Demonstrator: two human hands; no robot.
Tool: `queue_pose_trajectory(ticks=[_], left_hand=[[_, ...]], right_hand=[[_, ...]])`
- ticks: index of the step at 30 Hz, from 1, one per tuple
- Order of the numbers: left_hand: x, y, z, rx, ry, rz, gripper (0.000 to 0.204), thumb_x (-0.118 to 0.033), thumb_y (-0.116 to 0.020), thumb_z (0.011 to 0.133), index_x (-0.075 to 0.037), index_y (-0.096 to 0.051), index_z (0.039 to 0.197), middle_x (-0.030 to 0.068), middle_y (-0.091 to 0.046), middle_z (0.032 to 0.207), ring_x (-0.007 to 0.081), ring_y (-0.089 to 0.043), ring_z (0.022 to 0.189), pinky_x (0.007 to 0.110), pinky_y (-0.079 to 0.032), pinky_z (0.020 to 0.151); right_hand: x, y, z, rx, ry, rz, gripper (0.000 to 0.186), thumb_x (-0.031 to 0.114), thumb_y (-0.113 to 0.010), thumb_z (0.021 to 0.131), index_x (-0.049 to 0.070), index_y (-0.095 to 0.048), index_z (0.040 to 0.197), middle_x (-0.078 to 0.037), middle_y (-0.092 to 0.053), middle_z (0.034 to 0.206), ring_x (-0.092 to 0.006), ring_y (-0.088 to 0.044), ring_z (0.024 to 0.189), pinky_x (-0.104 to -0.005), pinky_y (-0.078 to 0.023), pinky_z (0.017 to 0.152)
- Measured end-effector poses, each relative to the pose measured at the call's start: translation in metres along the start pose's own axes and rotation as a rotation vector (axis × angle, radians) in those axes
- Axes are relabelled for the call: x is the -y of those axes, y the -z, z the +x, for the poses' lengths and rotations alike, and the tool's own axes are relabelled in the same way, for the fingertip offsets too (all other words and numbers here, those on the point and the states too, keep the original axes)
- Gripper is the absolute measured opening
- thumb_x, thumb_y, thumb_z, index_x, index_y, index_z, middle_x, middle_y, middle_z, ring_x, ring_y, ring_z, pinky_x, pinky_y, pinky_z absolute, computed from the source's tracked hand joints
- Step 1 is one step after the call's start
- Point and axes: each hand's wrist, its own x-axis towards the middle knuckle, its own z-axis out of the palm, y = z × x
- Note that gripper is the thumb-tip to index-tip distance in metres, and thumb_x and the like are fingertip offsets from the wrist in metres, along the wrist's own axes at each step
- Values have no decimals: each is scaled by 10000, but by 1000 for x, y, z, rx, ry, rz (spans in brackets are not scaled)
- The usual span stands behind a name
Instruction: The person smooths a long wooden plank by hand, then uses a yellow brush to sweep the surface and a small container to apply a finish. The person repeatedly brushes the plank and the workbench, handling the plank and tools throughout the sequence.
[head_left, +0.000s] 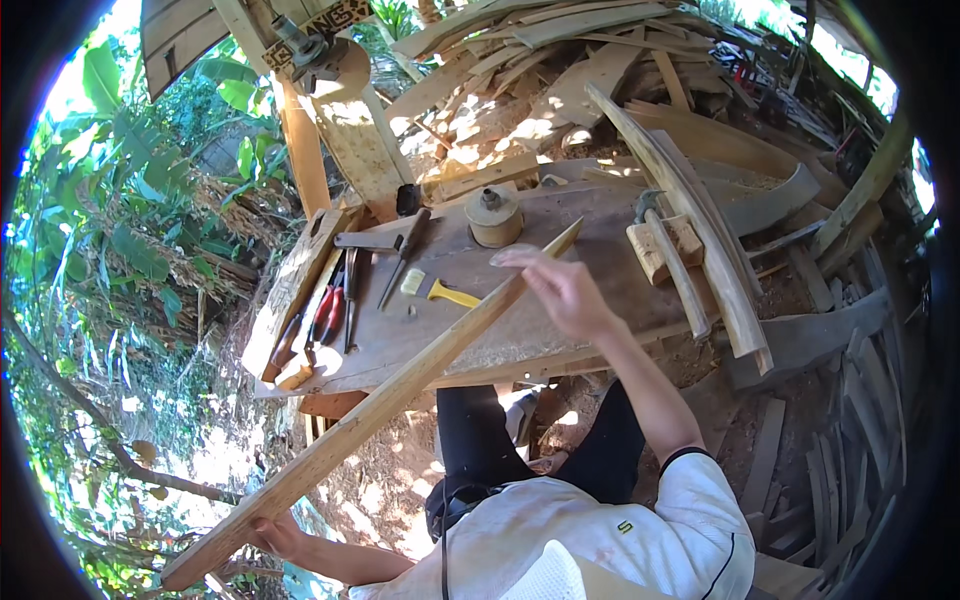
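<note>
A long, narrow wooden plank [400, 385] runs diagonally from the lower left up across the workbench. Near its lower end, my left hand [280, 537] is closed round the edge, with some fingers hidden behind the wood. My right hand [562, 292] lies against the upper part, fingers stretched across it, the thumb hard to make out. Beside that stretch is a paintbrush [440, 290] with a yellow handle, partly behind the plank. A rounded tan container with a dark cap [494, 216] stands just beyond my right hand.
Red-handled pliers [328, 308], a screwdriver-like tool [404, 258] and other hand tools lie on the bench [375, 350] at left. A mallet-like wooden tool [668, 255] sits at right beside long boards [690, 220]. A grinder [312, 62] hangs on a post. Wood offcuts [600, 90] are heaped behind.
</note>
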Motion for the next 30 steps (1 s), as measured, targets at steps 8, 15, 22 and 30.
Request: queue_pose_trajectory(ticks=[8,15,22,30], left_hand=[[-4,-30,4,-41,-96,125,675,-420,-660,1008,18,-403,1453,153,-566,1329,183,-580,1141,431,-453,1001],[-7,-140,2,217,-207,279,469,-388,-698,977,-39,-520,1235,97,-607,1091,174,-593,959,377,-488,855],[14,-176,-22,333,-253,479,383,-330,-740,932,-63,-540,1120,76,-562,1020,176,-547,897,355,-468,797],[48,-218,-48,215,-81,330,410,-235,-732,958,-5,-560,1250,131,-617,1165,219,-590,1029,387,-487,905]], right_hand=[[-20,17,15,40,-350,-230,200,140,-583,1013,28,-728,1093,-172,-726,1188,-341,-739,960,-430,-589,860],[152,-50,14,158,170,96,260,121,-612,972,58,-672,1216,-142,-699,1254,-310,-665,1177,-439,-533,1004],[53,-3,18,123,-66,-52,222,87,-601,970,6,-686,1159,-170,-708,1215,-345,-661,1183,-427,-530,999],[192,-62,-10,301,244,154,403,45,-586,894,39,-603,1296,-161,-588,1437,-298,-559,1357,-414,-487,1108]])
